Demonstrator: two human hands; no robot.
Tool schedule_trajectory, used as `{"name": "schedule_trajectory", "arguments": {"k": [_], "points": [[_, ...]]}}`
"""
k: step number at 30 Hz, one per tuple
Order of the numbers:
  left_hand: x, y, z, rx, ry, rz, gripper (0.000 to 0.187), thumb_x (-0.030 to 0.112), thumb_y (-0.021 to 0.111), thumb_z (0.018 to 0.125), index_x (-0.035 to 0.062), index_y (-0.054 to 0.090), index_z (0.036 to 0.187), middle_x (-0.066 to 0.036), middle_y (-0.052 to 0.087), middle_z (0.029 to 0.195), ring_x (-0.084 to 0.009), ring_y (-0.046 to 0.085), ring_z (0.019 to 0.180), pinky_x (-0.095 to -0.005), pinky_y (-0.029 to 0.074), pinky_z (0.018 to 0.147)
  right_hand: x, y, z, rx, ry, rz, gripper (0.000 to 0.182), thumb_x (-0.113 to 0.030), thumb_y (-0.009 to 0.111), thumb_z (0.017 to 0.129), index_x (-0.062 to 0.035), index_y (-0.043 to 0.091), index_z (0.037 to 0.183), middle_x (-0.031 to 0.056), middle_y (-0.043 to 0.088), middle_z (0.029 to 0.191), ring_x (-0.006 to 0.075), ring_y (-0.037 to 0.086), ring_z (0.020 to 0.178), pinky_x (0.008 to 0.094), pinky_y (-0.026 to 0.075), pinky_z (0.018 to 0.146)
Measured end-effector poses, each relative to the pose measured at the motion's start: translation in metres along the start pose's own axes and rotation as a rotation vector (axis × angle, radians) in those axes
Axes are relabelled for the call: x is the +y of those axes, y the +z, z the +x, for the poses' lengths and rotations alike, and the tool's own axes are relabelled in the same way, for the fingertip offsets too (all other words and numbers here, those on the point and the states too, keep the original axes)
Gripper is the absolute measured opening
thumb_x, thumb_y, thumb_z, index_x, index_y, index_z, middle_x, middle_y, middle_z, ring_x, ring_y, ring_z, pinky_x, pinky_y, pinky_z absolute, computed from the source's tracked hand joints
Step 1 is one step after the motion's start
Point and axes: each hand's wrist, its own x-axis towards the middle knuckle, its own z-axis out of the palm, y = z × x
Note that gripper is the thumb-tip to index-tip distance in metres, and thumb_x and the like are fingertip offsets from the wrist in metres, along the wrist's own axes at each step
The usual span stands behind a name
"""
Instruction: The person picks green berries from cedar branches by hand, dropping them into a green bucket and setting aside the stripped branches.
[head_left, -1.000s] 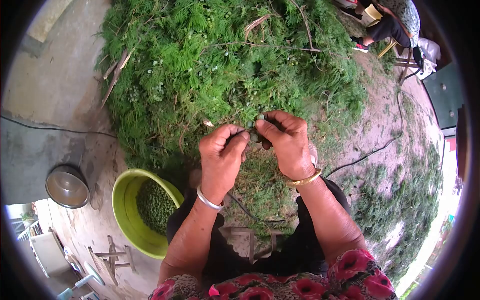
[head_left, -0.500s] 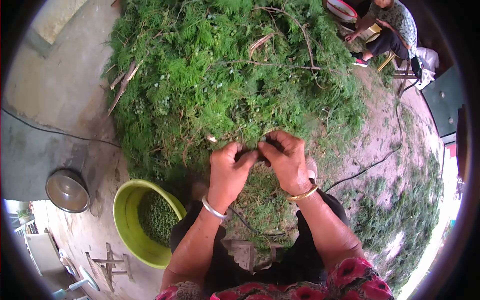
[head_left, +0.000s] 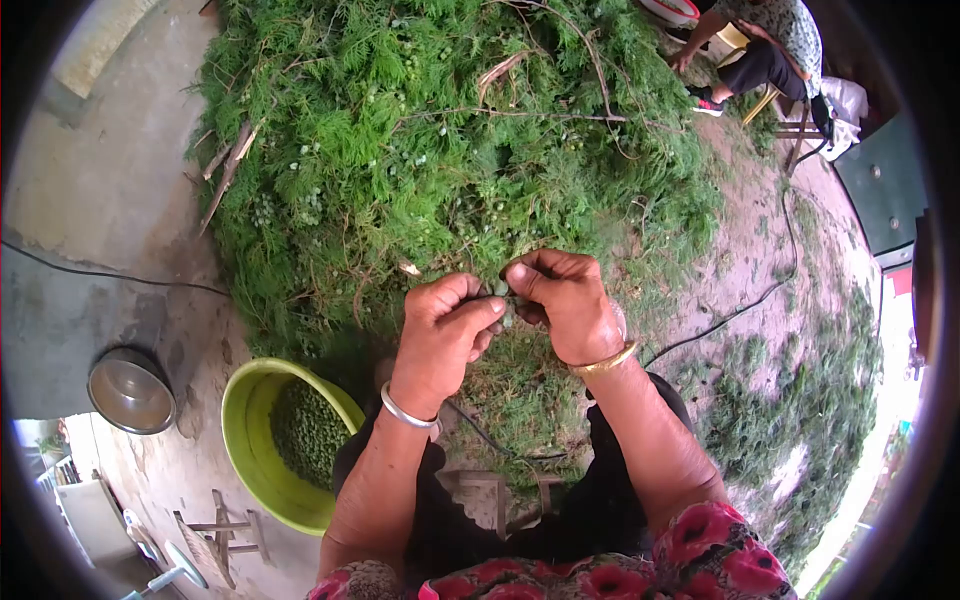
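My left hand (head_left: 436, 335), with a silver bangle at the wrist, is closed in a pinch on small pale-green cones (head_left: 502, 288). Facing it, my right hand (head_left: 575, 312), with a gold bangle, pinches at the same cones between thumb and fingers. Any stem joining them is too small to make out. Just beyond both hands rises a large heap of green conifer branches (head_left: 400, 160) dotted with similar cones. To the left stands a yellow-green bucket (head_left: 245, 440), partly filled with loose green cones (head_left: 305, 430).
A metal bowl (head_left: 132, 390) lies on the floor at left, near a small wooden stool (head_left: 222, 535). A black cable (head_left: 725, 345) crosses the floor on the right, beside scattered cuttings (head_left: 800, 430). Another person (head_left: 765, 60) sits at the upper right near a red-rimmed basin (head_left: 672, 10).
My hands have opened out slightly and turned, so the green cones between the fingertips now show. The whole view has shifted a little, the surroundings moving left and up.
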Motion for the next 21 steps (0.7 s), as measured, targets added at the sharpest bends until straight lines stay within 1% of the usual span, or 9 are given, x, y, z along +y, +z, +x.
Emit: {"name": "schedule_trajectory", "arguments": {"k": [2, 7, 9, 13, 15, 17, 19, 20, 21], "points": [[0.002, -0.002, 0.000, -0.013, -0.022, -0.087, 0.007, 0.000, 0.060, 0.083, -0.0012, 0.057, 0.077, -0.004, 0.056, 0.063, -0.0065, 0.045, 0.045, -0.0187, 0.032, 0.038, -0.005, -0.002, 0.001, 0.042, 0.086, 0.152, 0.013, -0.010, 0.063, 0.088, 0.0023, 0.064, 0.086, 0.0039, 0.061, 0.067, 0.0110, 0.053, 0.051, 0.0226, 0.041, 0.048], [0.007, -0.010, -0.002, -0.072, -0.041, -0.278, 0.002, -0.001, 0.059, 0.083, -0.0020, 0.058, 0.085, -0.007, 0.057, 0.068, -0.0095, 0.047, 0.048, -0.0201, 0.033, 0.041, -0.007, -0.014, 0.013, 0.053, 0.054, 0.456, 0.014, -0.006, 0.059, 0.088, 0.0059, 0.060, 0.094, 0.0117, 0.064, 0.081, 0.0156, 0.057, 0.060, 0.0245, 0.044, 0.053], [0.007, -0.012, -0.003, -0.089, -0.031, -0.263, 0.004, 0.000, 0.059, 0.084, -0.0021, 0.058, 0.087, -0.007, 0.057, 0.070, -0.0104, 0.048, 0.050, -0.0210, 0.034, 0.042, -0.012, -0.012, 0.009, -0.025, 0.118, 0.376, 0.016, -0.003, 0.058, 0.085, 0.0067, 0.060, 0.098, 0.0112, 0.063, 0.082, 0.0150, 0.056, 0.060, 0.0250, 0.044, 0.055], [0.003, -0.014, 0.002, -0.130, -0.070, -0.508, 0.004, 0.002, 0.060, 0.085, -0.0010, 0.057, 0.086, -0.007, 0.056, 0.071, -0.0116, 0.050, 0.053, -0.0228, 0.036, 0.043, -0.007, -0.011, 0.005, -0.157, 0.083, 0.264, 0.021, 0.000, 0.059, 0.082, 0.0073, 0.058, 0.102, 0.0095, 0.062, 0.082, 0.0135, 0.055, 0.060, 0.0247, 0.044, 0.056], [-0.002, -0.015, 0.004, -0.128, -0.065, -0.579, 0.006, 0.002, 0.061, 0.086, -0.0005, 0.056, 0.084, -0.006, 0.056, 0.070, -0.0117, 0.051, 0.055, -0.0234, 0.036, 0.044, -0.008, -0.003, 0.001, -0.236, 0.064, 0.246, 0.025, -0.002, 0.065, 0.080, 0.0068, 0.058, 0.102, 0.0068, 0.061, 0.080, 0.0114, 0.055, 0.061, 0.0237, 0.043, 0.056], [-0.006, -0.010, 0.006, 0.001, -0.004, -0.538, 0.006, 0.003, 0.062, 0.085, 0.0016, 0.056, 0.085, -0.007, 0.055, 0.071, -0.0130, 0.049, 0.053, -0.0237, 0.036, 0.043, -0.006, 0.004, -0.002, -0.185, 0.069, 0.207, 0.024, -0.005, 0.070, 0.080, 0.0059, 0.059, 0.099, 0.0041, 0.061, 0.076, 0.0099, 0.055, 0.062, 0.0227, 0.043, 0.055], [-0.011, -0.004, 0.006, 0.028, 0.047, -0.447, 0.007, 0.004, 0.062, 0.085, 0.0021, 0.055, 0.084, -0.006, 0.054, 0.071, -0.0131, 0.049, 0.053, -0.0237, 0.036, 0.043, 0.005, 0.007, 0.000, -0.159, -0.168, 0.027, 0.021, -0.007, 0.071, 0.081, 0.0047, 0.060, 0.094, 0.0019, 0.060, 0.071, 0.0086, 0.054, 0.060, 0.0226, 0.042, 0.052], [-0.013, -0.002, 0.006, 0.056, 0.101, -0.357, 0.009, 0.004, 0.062, 0.085, 0.0027, 0.054, 0.082, -0.006, 0.054, 0.070, -0.0132, 0.049, 0.053, -0.0238, 0.036, 0.043, 0.009, 0.009, 0.002, -0.097, -0.205, -0.101, 0.015, -0.004, 0.070, 0.081, 0.0046, 0.059, 0.087, 0.0016, 0.059, 0.067, 0.0077, 0.052, 0.057, 0.0226, 0.042, 0.050], [-0.013, -0.001, 0.005, 0.057, 0.098, -0.358, 0.009, 0.004, 0.062, 0.085, 0.0027, 0.054, 0.082, -0.006, 0.054, 0.070, -0.0132, 0.049, 0.053, -0.0238, 0.036, 0.043, 0.009, 0.008, 0.002, -0.097, -0.202, -0.101, 0.015, -0.004, 0.070, 0.081, 0.0046, 0.059, 0.087, 0.0016, 0.059, 0.067, 0.0077, 0.052, 0.057, 0.0226, 0.042, 0.050]]}}
